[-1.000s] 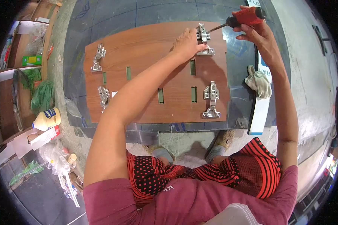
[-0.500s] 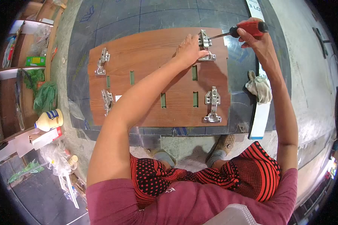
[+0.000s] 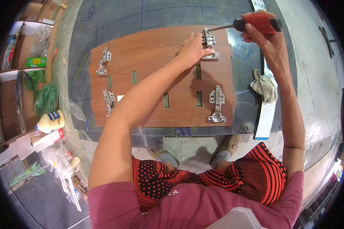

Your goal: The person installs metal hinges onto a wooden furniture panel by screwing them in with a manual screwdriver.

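A reddish-brown wooden panel [image 3: 149, 49] lies flat, with metal cabinet hinges on it near its corners. My left hand [image 3: 190, 50] rests on the panel at the upper right hinge [image 3: 208, 40], its fingers along the hinge's left side and its thumb over the lower part. In my right hand [image 3: 269, 42] is a screwdriver [image 3: 260, 23] with a red and black handle. Its shaft points left, and the tip is at the top of that same hinge; whether it sits in a screw is too small to tell. Below is the lower right hinge [image 3: 217, 105].
The panel lies on a dark sheet-covered surface [image 3: 114, 17]. A white strip [image 3: 263, 124] runs along the right, with a crumpled glove [image 3: 264, 88] on it. Shelves with green bags [image 3: 46, 98] and a cream bottle [image 3: 51, 121] stand at the left.
My right hand and the screwdriver have shifted up and slightly right. The tip has gone from the hinge's right side to its top. My left hand stays on the hinge.
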### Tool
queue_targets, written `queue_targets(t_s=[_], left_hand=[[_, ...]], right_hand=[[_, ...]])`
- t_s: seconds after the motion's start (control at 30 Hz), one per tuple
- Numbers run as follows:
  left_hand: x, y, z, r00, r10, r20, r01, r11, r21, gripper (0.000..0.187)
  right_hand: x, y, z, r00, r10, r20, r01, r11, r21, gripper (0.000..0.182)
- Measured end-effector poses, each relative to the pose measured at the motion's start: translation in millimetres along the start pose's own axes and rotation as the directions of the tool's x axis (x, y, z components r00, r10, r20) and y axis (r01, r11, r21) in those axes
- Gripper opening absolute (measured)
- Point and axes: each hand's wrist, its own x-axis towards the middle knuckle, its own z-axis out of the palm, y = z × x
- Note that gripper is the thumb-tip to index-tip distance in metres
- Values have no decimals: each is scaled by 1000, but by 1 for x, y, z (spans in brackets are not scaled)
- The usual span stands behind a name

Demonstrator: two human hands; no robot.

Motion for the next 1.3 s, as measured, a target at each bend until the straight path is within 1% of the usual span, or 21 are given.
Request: queue_targets(t_s=[0.07, 0.1, 0.13, 0.2, 0.23, 0.33, 0.43, 0.47, 0.53, 0.57, 0.63, 0.7, 0.77, 0.83, 0.93, 1.0, 1.17, 1.23, 1.3], left_hand=[[0, 2, 0, 1000, -6, -6, 6, 1000, 11, 62], [-1, 3, -1, 1000, -14, -13, 15, 1000, 21, 61], [-1, 4, -1, 1000, -13, -14, 14, 1000, 21, 61], [-1, 4, -1, 1000, -17, -15, 18, 999, 32, 61], [-2, 3, 0, 1000, -20, -13, 20, 999, 31, 61], [-1, 1, 0, 1000, 10, -14, -10, 1000, 9, 61], [-1, 3, -1, 1000, -1, -23, 2, 1000, 14, 61], [-2, 4, -2, 1000, -7, -21, 7, 1000, 25, 61], [-1, 4, -2, 1000, -12, -15, 13, 999, 36, 61], [-2, 4, -1, 1000, -13, -20, 13, 999, 36, 62], [-2, 7, -3, 1000, -13, -26, 14, 999, 35, 62], [0, 7, -4, 999, -42, 2, 42, 998, 45, 63], [-1, 6, -3, 1000, -29, -7, 29, 999, 36, 62], [1, 4, -2, 1000, -11, -17, 11, 1000, 29, 62], [0, 5, -1, 1000, -15, -19, 15, 999, 32, 61], [0, 5, -2, 999, -48, 14, 47, 998, 46, 61], [1, 4, -1, 999, -43, 13, 42, 999, 32, 63], [2, 3, 0, 999, -37, 10, 37, 999, 35, 64], [1, 1, 1, 1000, -8, -10, 8, 999, 43, 64]], right_hand=[[-3, 5, 7, 998, 19, 56, -22, 998, 54, 36], [-6, 5, 12, 998, 27, 51, -27, 1000, -2, 38], [-7, 6, 15, 998, 27, 51, -26, 1000, -2, 38], [-9, 8, 21, 993, 57, 104, -58, 998, 15, 41], [-10, 9, 25, 996, 46, 81, -51, 997, 60, 38], [-7, 14, 24, 991, 72, 109, -77, 996, 47, 38], [-6, 8, 27, 993, 85, 78, -92, 992, 88, 37], [-6, 6, 27, 993, 84, 77, -90, 992, 87, 37], [-6, 3, 27, 992, 19, 127, -35, 992, 119, 36], [-6, 3, 25, 992, 24, 126, -39, 992, 119, 36], [-6, 2, 20, 981, -3, 195, -5, 999, 43, 42], [-6, 0, 18, 985, -26, 169, 18, 999, 50, 42], [-7, -3, 18, 989, -49, 139, 42, 998, 54, 41], [-7, -7, 20, 984, -60, 166, 76, 993, -90, 42], [-10, 2, 24, 985, -21, 173, 36, 996, -85, 42], [-8, 0, 25, 985, -19, 172, 36, 995, -93, 42], [-6, -4, 27, 991, -23, 135, 34, 996, -82, 43], [-6, -2, 27, 982, -85, 168, 116, 976, -183, 45], [-7, 0, 28, 982, -78, 172, 110, 976, -186, 46]])
